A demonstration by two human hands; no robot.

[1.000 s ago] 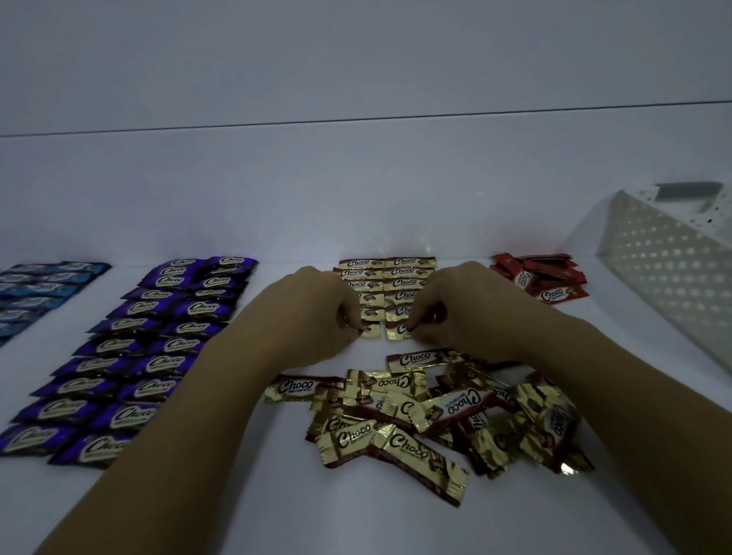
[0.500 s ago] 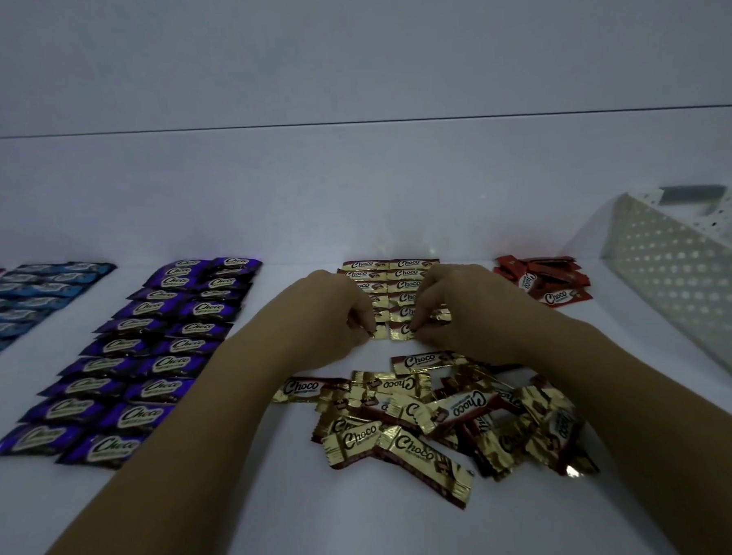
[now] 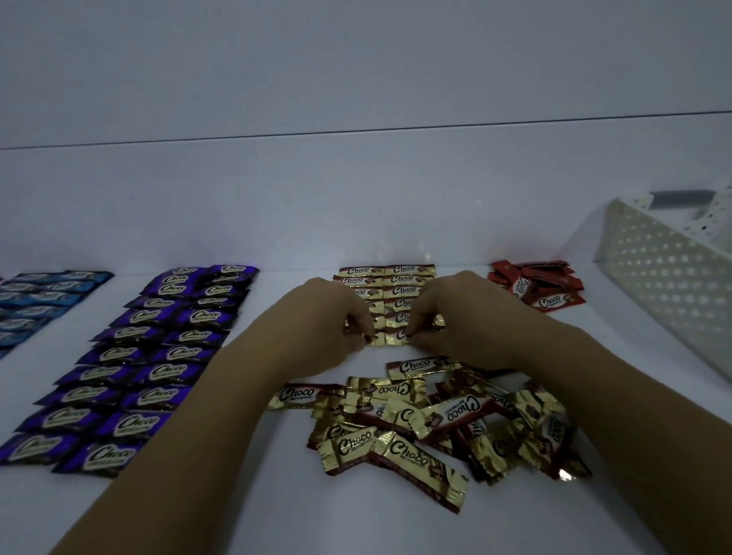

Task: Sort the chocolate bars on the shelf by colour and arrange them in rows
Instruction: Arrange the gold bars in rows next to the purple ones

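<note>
Two hands meet at the near end of the gold rows (image 3: 403,279) on the shelf (image 3: 241,521). I see the left hand (image 3: 328,321) and the right hand (image 3: 455,315), fingers curled, pinching the front gold bars (image 3: 386,339). A loose gold heap (image 3: 427,418) lies just nearer. Purple rows (image 3: 161,360) and blue rows (image 3: 31,307) lie left; a red pile (image 3: 538,285) and a white basket (image 3: 675,299) lie right.

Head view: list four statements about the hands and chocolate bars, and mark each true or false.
1. The left hand and right hand pinch bars at the near end of the gold rows. True.
2. The purple bars lie in a loose heap. False: they form two neat rows.
3. A loose gold pile lies nearer than the hands. True.
4. The red bars sit left of the purple ones. False: they lie right, near the white basket.
</note>
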